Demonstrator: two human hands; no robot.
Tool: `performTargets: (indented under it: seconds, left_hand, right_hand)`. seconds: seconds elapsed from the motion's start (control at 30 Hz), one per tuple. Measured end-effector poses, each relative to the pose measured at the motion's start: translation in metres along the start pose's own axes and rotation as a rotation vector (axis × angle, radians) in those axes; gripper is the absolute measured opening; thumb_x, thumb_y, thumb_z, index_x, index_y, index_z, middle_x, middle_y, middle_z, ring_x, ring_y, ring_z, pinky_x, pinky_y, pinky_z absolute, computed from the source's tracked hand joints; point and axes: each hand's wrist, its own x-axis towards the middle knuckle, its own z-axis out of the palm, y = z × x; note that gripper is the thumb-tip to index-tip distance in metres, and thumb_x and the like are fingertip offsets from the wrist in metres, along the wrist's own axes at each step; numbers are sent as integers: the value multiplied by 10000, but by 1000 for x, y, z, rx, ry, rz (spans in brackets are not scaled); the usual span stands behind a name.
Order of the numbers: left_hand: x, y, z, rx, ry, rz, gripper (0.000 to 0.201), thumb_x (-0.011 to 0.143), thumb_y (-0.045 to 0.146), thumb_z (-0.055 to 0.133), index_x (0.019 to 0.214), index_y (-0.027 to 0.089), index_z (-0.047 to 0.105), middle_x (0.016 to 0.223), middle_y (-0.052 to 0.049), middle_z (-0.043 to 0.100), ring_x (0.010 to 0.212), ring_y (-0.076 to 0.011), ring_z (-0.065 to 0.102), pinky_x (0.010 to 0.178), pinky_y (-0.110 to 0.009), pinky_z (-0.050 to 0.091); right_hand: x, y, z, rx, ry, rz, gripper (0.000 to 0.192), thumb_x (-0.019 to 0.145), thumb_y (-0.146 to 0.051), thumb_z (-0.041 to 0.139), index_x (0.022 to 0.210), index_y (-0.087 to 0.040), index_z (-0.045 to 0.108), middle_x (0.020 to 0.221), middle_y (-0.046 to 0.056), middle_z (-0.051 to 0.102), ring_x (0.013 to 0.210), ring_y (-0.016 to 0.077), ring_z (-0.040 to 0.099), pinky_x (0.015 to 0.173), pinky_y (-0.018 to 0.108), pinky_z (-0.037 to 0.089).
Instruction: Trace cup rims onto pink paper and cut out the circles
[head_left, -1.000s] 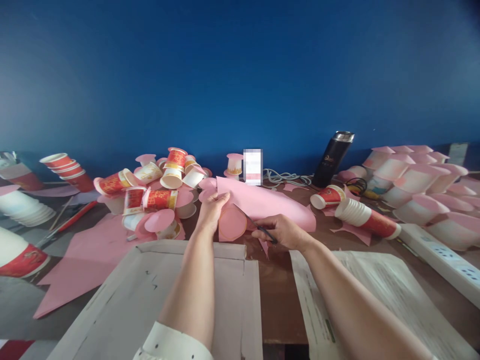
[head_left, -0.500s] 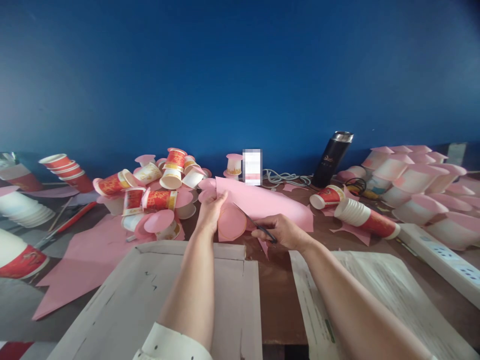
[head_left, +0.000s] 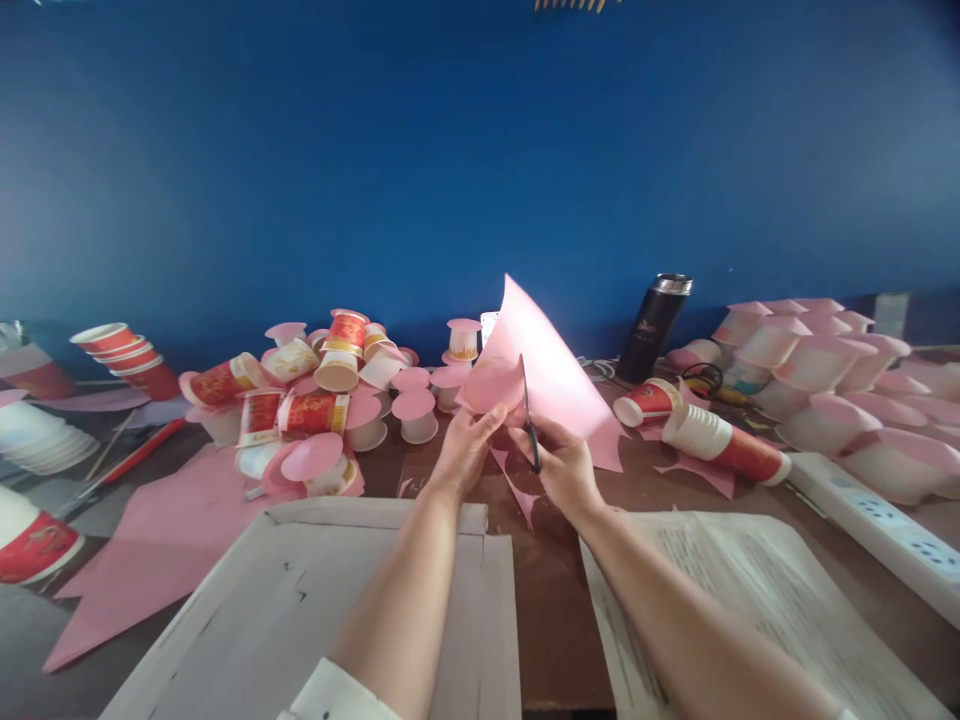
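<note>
My left hand (head_left: 466,448) grips a pink paper sheet (head_left: 551,370) at a partly cut round piece (head_left: 491,384), holding the sheet raised and tilted up off the table. My right hand (head_left: 562,462) holds dark scissors (head_left: 528,415) with the blades pointing up into the paper beside the round piece. A thin pink offcut (head_left: 517,492) hangs below the hands.
A heap of red and white paper cups (head_left: 315,400) with pink discs lies at the left. White bowls capped in pink (head_left: 817,355) stack at the right, near a black flask (head_left: 654,325) and a white power strip (head_left: 870,520). Grey cardboard (head_left: 315,610) and printed paper (head_left: 757,590) lie in front.
The pink sheet has been lifted from lying flat to standing up. Both hands came closer together and the scissors turned from sideways to pointing up. The view shifted slightly upward.
</note>
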Motion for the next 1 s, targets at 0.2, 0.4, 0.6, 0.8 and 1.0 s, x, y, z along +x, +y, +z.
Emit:
performTargets:
  seconds: [0.2,0.4,0.6,0.8,1.0]
  left_hand:
    - [2,-15,5,-35,158,22,276,645,336,787,789,119,700,714,-53,699,609,-141,641,665,-275,480]
    - [5,-15,-1,11,244,39,324,655,366,773,832,103,711,748,-70,709,649,-168,655,657,-283,481]
    - [7,-16,-6,46,269,82,295,648,352,776,827,123,725,782,-60,721,703,-179,660,697,-293,492]
    - [6,-15,-4,56,280,69,370,651,377,773,894,103,718,826,-91,720,743,-207,668,704,-315,509]
    - [9,-7,-11,108,335,135,494,688,489,715,1021,126,691,1008,-116,706,970,-245,643,873,-345,471]
  right_hand:
    - [-5,2,5,-43,-86,14,423,713,-428,714,1059,-187,686,666,2,603,530,112,475,467,228,384]
    - [-3,4,2,-19,-134,57,401,723,-420,714,1051,-191,679,627,-4,590,474,98,436,417,225,339]
    - [-1,-2,-2,-34,-159,100,414,692,-422,738,1013,-165,687,631,-1,588,511,106,469,449,225,358]
    - [0,-8,-3,-95,-179,68,405,714,-441,712,988,-143,696,629,-1,583,529,98,474,483,221,368]
    - [3,-3,-5,-163,-151,72,398,732,-489,674,946,-154,693,614,-6,593,540,112,497,517,232,391]
